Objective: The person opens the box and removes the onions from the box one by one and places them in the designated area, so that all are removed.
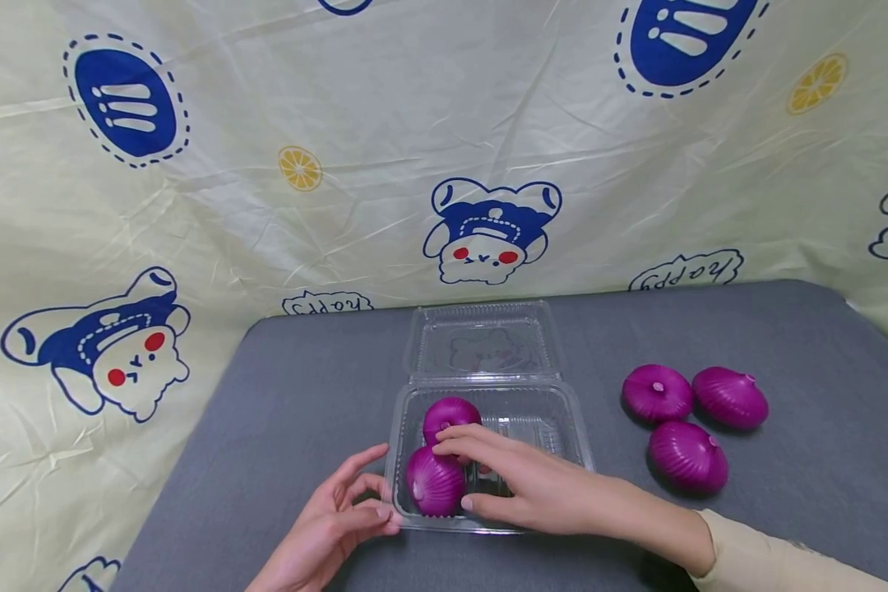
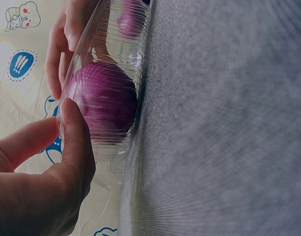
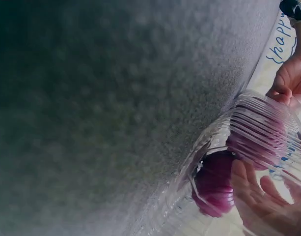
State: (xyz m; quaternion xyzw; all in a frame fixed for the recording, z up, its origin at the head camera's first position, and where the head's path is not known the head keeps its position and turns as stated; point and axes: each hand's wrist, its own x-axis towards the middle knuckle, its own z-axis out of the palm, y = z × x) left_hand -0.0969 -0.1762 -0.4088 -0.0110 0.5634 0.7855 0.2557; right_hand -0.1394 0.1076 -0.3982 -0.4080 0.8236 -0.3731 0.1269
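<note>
A clear plastic clamshell container [image 1: 577,419] lies on the table with its lid [image 1: 484,341] folded back. Two purple onions fill its left side: a rear onion [image 1: 451,411] and a front onion [image 1: 435,483], which also shows through the wall as an onion [image 2: 103,103] in the left wrist view. My left hand [image 1: 340,514] pinches the container's rim at the front left, between thumb and finger. Over the tray, my right hand [image 1: 521,477] has loosely extended fingers by the two onions, partly covering the rear one. Whether its fingertips touch them I cannot tell.
Three more purple onions sit close together right of the container: a left onion [image 1: 657,393], a right onion [image 1: 731,398] and a front onion [image 1: 688,457]. The table has a grey cloth [image 1: 303,395]. Behind it hangs a cream printed curtain [image 1: 385,107].
</note>
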